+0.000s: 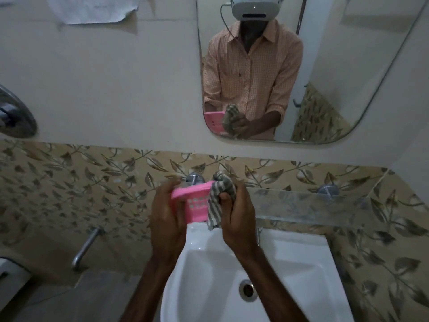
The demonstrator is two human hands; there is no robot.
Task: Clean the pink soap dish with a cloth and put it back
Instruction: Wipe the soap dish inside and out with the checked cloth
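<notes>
Leaf-patterned tiles [92, 182] back a white sink [301, 247]. We hold the pink soap dish [197, 205] above the sink, the left hand [167, 217] with its grip clamped round it, the right hand [236, 217] clamped on the striped cloth [220, 189] pressed to its end. Wiping seems in hand; next, we judge, a steady return, probably to the glass shelf [313, 205].

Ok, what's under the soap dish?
The white sink lies below the pink soap dish in the left hand. The striped cloth in the right hand hides its right end.
</notes>
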